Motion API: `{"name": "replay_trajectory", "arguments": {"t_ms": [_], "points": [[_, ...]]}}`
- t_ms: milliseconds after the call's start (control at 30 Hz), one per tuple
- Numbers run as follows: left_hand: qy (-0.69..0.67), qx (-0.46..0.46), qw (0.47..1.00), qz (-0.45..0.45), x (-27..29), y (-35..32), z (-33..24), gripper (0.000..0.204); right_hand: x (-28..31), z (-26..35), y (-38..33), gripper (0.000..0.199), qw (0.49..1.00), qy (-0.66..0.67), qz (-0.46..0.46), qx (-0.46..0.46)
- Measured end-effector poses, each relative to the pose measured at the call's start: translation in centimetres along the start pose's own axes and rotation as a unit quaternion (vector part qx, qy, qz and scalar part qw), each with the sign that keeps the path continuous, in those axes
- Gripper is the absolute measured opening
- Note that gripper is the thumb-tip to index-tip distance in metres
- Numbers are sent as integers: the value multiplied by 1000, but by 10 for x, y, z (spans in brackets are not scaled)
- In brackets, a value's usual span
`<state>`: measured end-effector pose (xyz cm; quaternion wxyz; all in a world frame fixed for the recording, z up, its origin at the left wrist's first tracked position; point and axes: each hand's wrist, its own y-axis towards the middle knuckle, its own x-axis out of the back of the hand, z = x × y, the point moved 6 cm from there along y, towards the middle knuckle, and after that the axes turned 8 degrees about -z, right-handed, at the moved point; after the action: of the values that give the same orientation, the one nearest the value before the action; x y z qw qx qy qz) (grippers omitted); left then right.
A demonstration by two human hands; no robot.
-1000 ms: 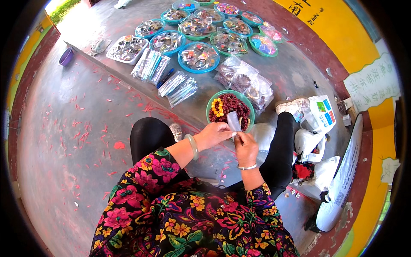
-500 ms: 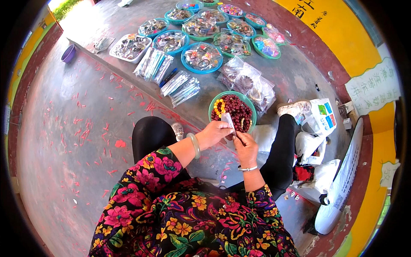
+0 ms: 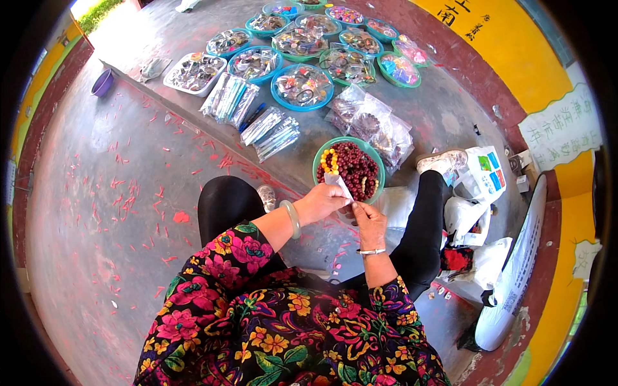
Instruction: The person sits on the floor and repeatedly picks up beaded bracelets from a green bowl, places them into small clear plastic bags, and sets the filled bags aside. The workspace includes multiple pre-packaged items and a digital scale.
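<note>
On my far left, a purple bowl (image 3: 102,83) is sitting on the grey floor (image 3: 84,212), and little red scraps (image 3: 181,217) are lying all about. Next, a white tray (image 3: 187,91) is holding lots of small packets, and two piles of thin, clear packs (image 3: 269,133) are lying near it. Behind, round bowls full of more small packets are standing close together.

My left hand (image 3: 320,203), with a pale bangle (image 3: 291,219) on the wrist, is pinching a small plastic bag (image 3: 335,181) between thumb and fingers. The bag is hanging in front of the near edge of a green bowl (image 3: 381,168). In that bowl, yellow beads (image 3: 329,160) are lying on the left and dark red beads (image 3: 356,165) are filling most of the rest. My right hand (image 3: 369,223) is pinching the bag's lower end, thumb and finger pressed together, right next to my left fingers. I cannot tell if anything is inside.

I think I am working at the bag's end with my fingertips. The next bit seems to need one hand gripping and the other picking gently at the thin plastic.

Further right, shiny clear bags (image 3: 376,128) are lying behind the bowl, and white carrier bags (image 3: 465,215) are slumping beside my leg.
</note>
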<state>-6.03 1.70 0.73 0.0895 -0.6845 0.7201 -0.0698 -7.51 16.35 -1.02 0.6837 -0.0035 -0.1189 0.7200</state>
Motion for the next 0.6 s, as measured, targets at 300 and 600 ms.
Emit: {"name": "replay_trajectory", "arguments": {"t_ms": [300, 600], "points": [[63, 0, 998, 5, 0, 2, 4, 18, 1, 7, 0, 14, 996, -58, 0, 62], [49, -47, 998, 8, -3, 1, 1, 15, 2, -8, 2, 10, 985, 138, 45, -92]]}}
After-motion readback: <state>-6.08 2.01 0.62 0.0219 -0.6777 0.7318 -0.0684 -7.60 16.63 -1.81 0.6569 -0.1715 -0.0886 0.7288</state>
